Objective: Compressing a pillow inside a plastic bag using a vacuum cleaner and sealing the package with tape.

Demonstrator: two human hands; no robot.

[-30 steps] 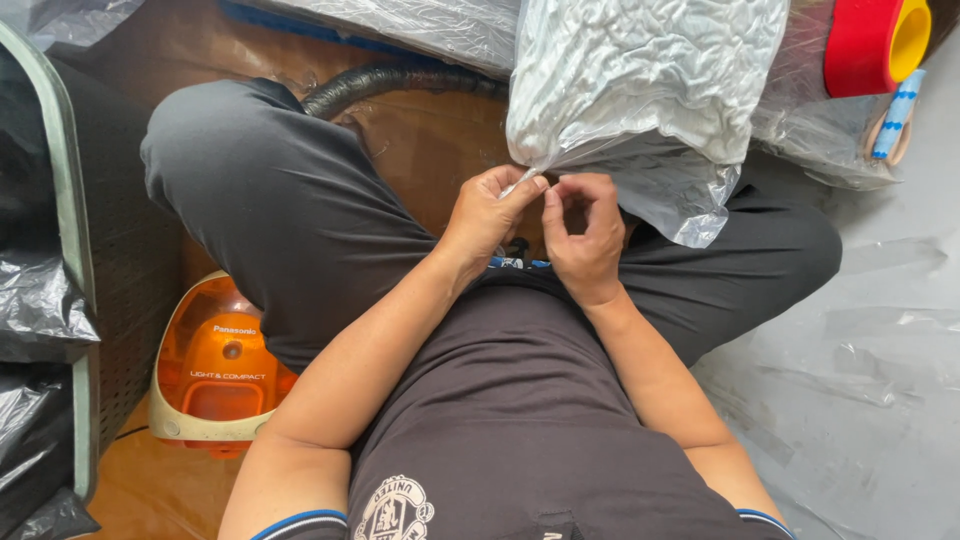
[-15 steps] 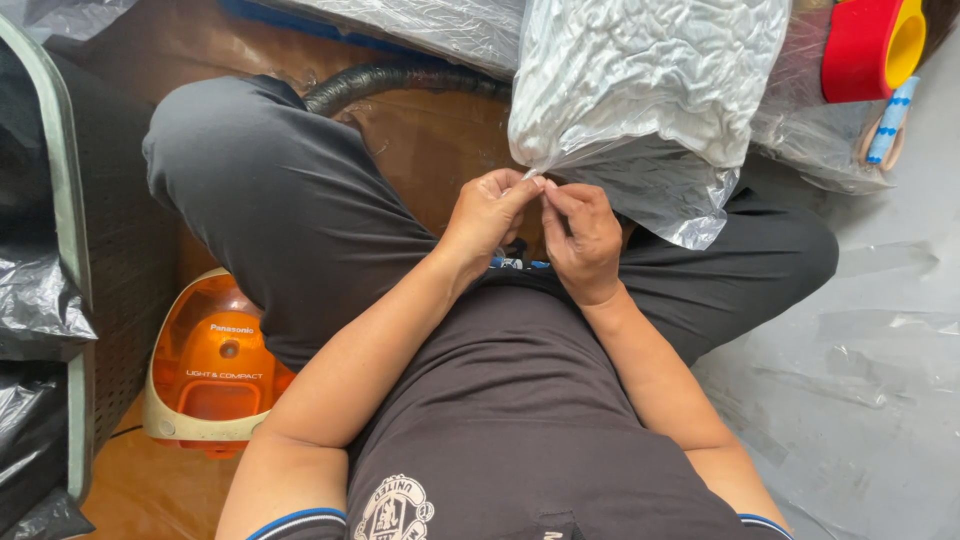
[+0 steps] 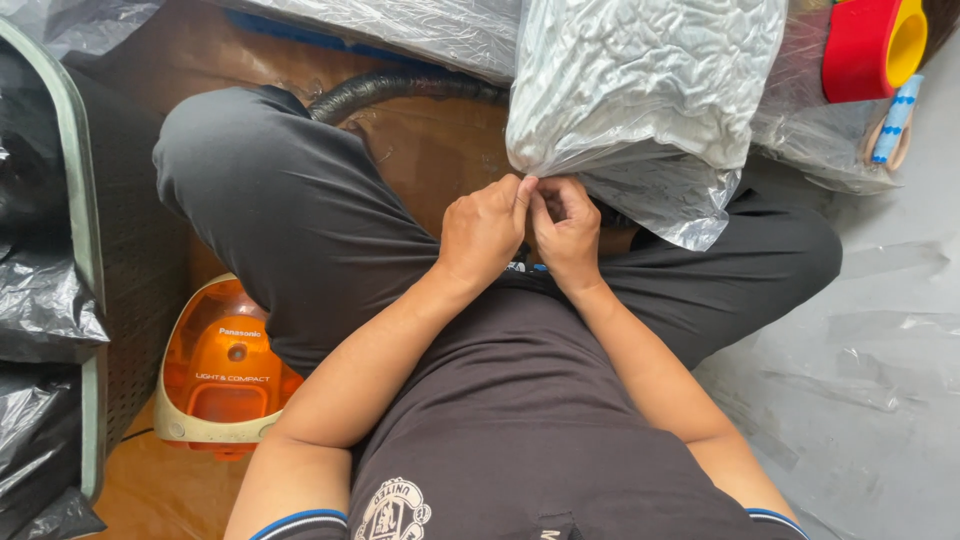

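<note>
I sit cross-legged in dark trousers and a dark shirt. A big clear plastic bag point(image 3: 650, 90), tightly shrunk around crumpled white filling, rests over my lap. My left hand point(image 3: 483, 232) and my right hand point(image 3: 566, 232) are pressed together at the bag's lower left corner, fingers pinching its plastic edge. The loose flap of the bag point(image 3: 680, 205) hangs to the right of my right hand.
An orange and cream vacuum cleaner point(image 3: 222, 365) sits by my left knee, its dark ribbed hose point(image 3: 400, 88) curving behind my leg. Black plastic bags point(image 3: 40, 300) and a mesh bin wall are at the left. A red tape roll point(image 3: 873, 45) lies top right.
My hands have closed tighter together at the bag's corner, and the view has shifted slightly. The bag stays in place.
</note>
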